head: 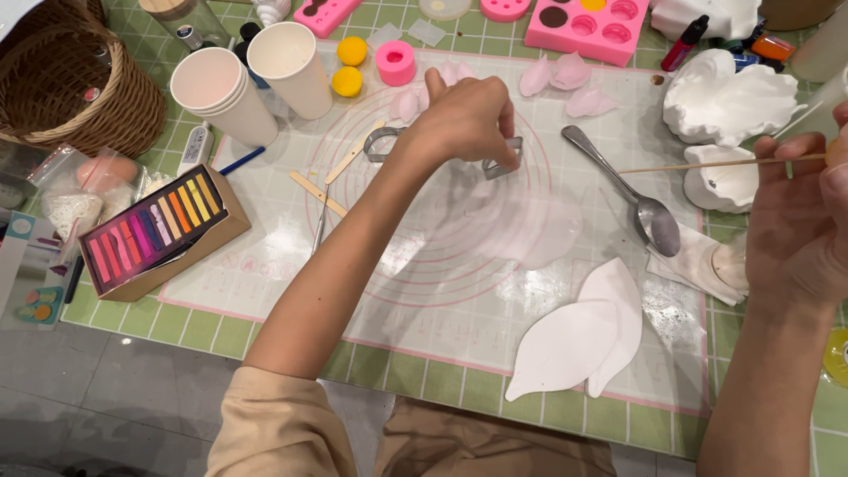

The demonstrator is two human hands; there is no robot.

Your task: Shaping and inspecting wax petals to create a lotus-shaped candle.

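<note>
Where green tiles show, translucent mat (424,309), wicker basket (79,88), grey floor (106,389).

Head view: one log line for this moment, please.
left hand: grip on small metal cutter over translucent pink sheet | right hand: holds thin wooden skewer

two paper cup stacks (256,79), two yellow balls (349,66), one spoon (627,190)

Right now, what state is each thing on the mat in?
Left hand: grip closed on the metal cutter, at the mat.
Right hand: grip closed on a thin wooden stick.
Spoon: lying flat, untouched.
Paper cups: upright, empty.
Pastel box: open.
White leaf shapes: flat, overlapping.
</note>
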